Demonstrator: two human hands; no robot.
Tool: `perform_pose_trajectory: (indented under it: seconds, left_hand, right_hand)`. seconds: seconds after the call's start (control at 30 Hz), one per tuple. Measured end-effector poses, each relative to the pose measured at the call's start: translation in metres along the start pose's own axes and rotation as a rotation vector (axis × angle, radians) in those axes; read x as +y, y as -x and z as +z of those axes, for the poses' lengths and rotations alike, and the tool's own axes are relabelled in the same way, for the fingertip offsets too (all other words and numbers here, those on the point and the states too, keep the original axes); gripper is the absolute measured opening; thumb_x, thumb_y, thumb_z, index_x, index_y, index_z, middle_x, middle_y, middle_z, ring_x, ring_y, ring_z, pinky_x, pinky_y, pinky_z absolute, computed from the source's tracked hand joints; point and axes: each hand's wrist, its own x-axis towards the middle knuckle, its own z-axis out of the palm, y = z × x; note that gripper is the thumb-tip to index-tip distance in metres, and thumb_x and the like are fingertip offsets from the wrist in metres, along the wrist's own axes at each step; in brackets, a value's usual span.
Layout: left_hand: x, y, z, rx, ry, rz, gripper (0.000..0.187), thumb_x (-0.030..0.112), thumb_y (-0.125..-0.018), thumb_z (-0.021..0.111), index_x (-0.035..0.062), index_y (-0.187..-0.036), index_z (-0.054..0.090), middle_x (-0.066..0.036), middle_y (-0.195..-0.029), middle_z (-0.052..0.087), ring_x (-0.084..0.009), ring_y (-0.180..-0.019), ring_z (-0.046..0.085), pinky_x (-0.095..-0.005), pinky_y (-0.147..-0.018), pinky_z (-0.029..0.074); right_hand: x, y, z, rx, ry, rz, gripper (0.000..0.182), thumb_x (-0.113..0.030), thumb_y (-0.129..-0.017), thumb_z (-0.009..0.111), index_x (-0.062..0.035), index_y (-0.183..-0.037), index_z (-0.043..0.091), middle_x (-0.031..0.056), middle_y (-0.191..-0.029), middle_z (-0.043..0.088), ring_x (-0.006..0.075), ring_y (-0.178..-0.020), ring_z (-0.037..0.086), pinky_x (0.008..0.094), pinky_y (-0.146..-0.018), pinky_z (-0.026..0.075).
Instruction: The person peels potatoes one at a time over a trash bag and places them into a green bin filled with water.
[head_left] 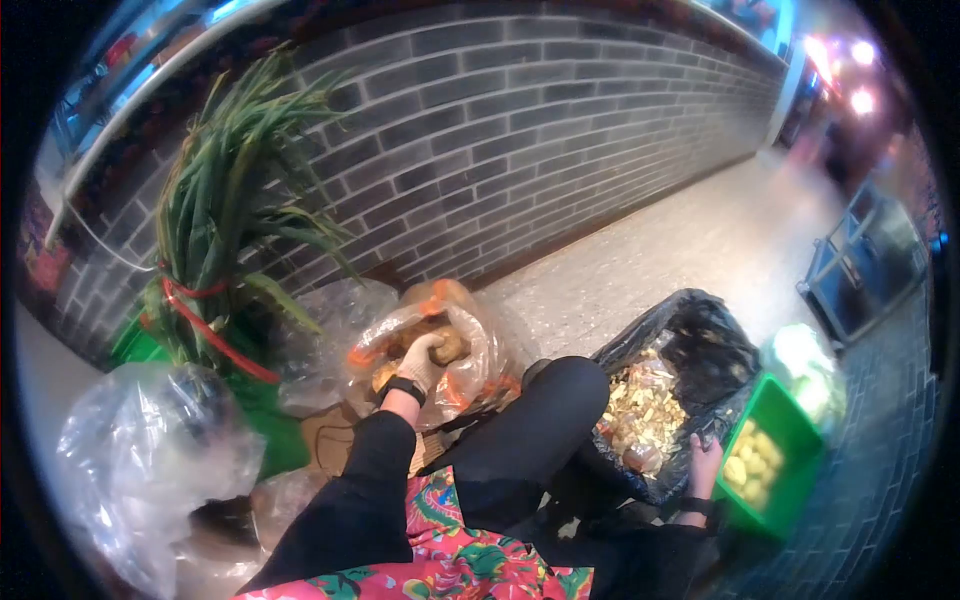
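My left hand (418, 368), in a pale glove with a dark band at the wrist, reaches into a clear plastic bag (478, 330) with orange markings. Its fingers are closed on a brown potato (452, 346); more unpeeled potatoes lie in that bag. My right hand (706, 466) is bare and hangs beside the edge of a black bin liner (715, 345). Its fingers are curled, and what they hold, if anything, is too small to make out. Inside the liner is a heap of peelings (645, 410). Just right of that hand, a green crate (795, 445) holds peeled, yellowish potatoes (753, 462).
A tall bundle of green onions (215, 220), tied with red, stands at the left by a grey brick wall (520, 110). A big clear plastic bag (150, 460) sits in front of it. Another pale bag (803, 372) lies behind the crate; a dark metal frame (865, 260) stands farther right.
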Motion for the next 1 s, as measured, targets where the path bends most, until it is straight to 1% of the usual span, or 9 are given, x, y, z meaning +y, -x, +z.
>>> perform_pose_trajectory:
  seconds: [0.03, 0.17, 0.23, 0.37, 0.5, 0.57, 0.63, 0.87, 1.0]
  left_hand:
    - [0.014, 0.028, 0.014, -0.085, 0.314, -0.049, 0.057, 0.031, -0.084, 0.066, 0.0054, -0.131, 0.047, -0.015, -0.118, 0.059, -0.0308, -0.11, 0.058, -0.0462, -0.095, 0.048]
    - [0.047, 0.079, 0.051, -0.107, 0.181, 0.152, 0.056, 0.037, -0.086, 0.067, 0.0107, -0.131, 0.048, -0.013, -0.126, 0.055, -0.0313, -0.114, 0.054, -0.0499, -0.097, 0.047]
    - [0.052, 0.073, 0.061, -0.015, 0.464, -0.041, 0.054, 0.04, -0.087, 0.065, 0.0139, -0.131, 0.048, -0.011, -0.13, 0.052, -0.0301, -0.118, 0.052, -0.0492, -0.095, 0.048]
    - [0.057, 0.086, 0.111, 0.006, 0.264, 0.17, 0.048, 0.042, -0.091, 0.06, 0.0102, -0.127, 0.053, -0.011, -0.122, 0.058, -0.0287, -0.111, 0.057, -0.0476, -0.092, 0.051]
    - [0.067, 0.104, 0.185, -0.14, 0.496, -0.015, 0.051, 0.047, -0.09, 0.057, 0.0083, -0.123, 0.056, -0.014, -0.117, 0.061, -0.028, -0.104, 0.061, -0.0413, -0.082, 0.054]
    - [0.063, 0.097, 0.215, -0.205, 0.358, 0.005, 0.055, 0.053, -0.089, 0.054, 0.008, -0.12, 0.058, -0.014, -0.11, 0.064, -0.0291, -0.097, 0.062, -0.0404, -0.079, 0.055]
    - [0.058, 0.077, 0.235, -0.297, 0.367, -0.15, 0.058, 0.057, -0.089, 0.051, 0.0074, -0.119, 0.059, -0.014, -0.106, 0.065, -0.03, -0.093, 0.064, -0.0432, -0.077, 0.054]
    - [0.015, 0.076, 0.356, -0.621, 0.223, -0.339, 0.048, 0.038, -0.094, 0.035, 0.0074, -0.126, 0.055, -0.017, -0.121, 0.061, -0.0359, -0.107, 0.06, -0.0541, -0.092, 0.051]
    - [-0.024, 0.056, 0.397, -0.673, 0.35, -0.598, 0.05, 0.047, -0.096, 0.045, 0.0078, -0.125, 0.055, -0.014, -0.122, 0.06, -0.033, -0.114, 0.056, -0.0538, -0.091, 0.051]
  right_hand:
    - [-0.006, 0.002, 0.001, -0.002, -0.01, -0.001, 0.015, -0.01, -0.086, 0.069, 0.0021, -0.088, 0.061, 0.0063, -0.079, 0.066, 0.0103, -0.071, 0.055, 0.0291, -0.067, 0.046]
    - [-0.022, 0.005, 0.008, -0.028, -0.028, -0.064, 0.013, -0.01, -0.088, 0.067, 0.0012, -0.09, 0.061, 0.0008, -0.079, 0.063, 0.0094, -0.07, 0.051, 0.0292, -0.066, 0.045]
    - [-0.008, 0.0, 0.015, -0.015, -0.071, -0.095, 0.013, -0.01, -0.087, 0.068, 0.0013, -0.089, 0.061, 0.0019, -0.078, 0.064, 0.0098, -0.069, 0.051, 0.0299, -0.065, 0.045]
    - [-0.046, 0.014, 0.006, 0.015, 0.022, -0.003, 0.015, -0.012, -0.084, 0.071, 0.001, -0.086, 0.063, 0.0064, -0.073, 0.064, 0.0111, -0.066, 0.053, 0.0315, -0.063, 0.047]
    - [-0.029, 0.015, 0.01, 0.037, 0.071, -0.053, 0.017, -0.011, -0.081, 0.072, -0.0002, -0.093, 0.067, 0.0096, -0.077, 0.068, 0.0106, -0.071, 0.059, 0.0299, -0.066, 0.049]
    - [-0.016, 0.012, 0.019, 0.09, -0.022, -0.043, 0.02, -0.012, -0.08, 0.073, -0.0006, -0.096, 0.069, 0.0109, -0.081, 0.07, 0.0121, -0.074, 0.063, 0.0305, -0.068, 0.05]
    - [0.001, 0.004, 0.018, 0.1, -0.009, -0.029, 0.021, -0.013, -0.08, 0.072, -0.0006, -0.097, 0.068, 0.012, -0.083, 0.071, 0.0144, -0.078, 0.066, 0.0321, -0.07, 0.051]
    - [-0.05, 0.023, -0.009, 0.105, -0.043, 0.014, 0.025, -0.015, -0.081, 0.072, -0.0009, -0.101, 0.068, 0.015, -0.088, 0.071, 0.0212, -0.081, 0.069, 0.0337, -0.072, 0.051]
    - [-0.045, 0.02, -0.016, 0.091, -0.044, 0.023, 0.026, -0.014, -0.081, 0.071, 0.0002, -0.102, 0.066, 0.0164, -0.089, 0.071, 0.0219, -0.082, 0.069, 0.0338, -0.073, 0.051]
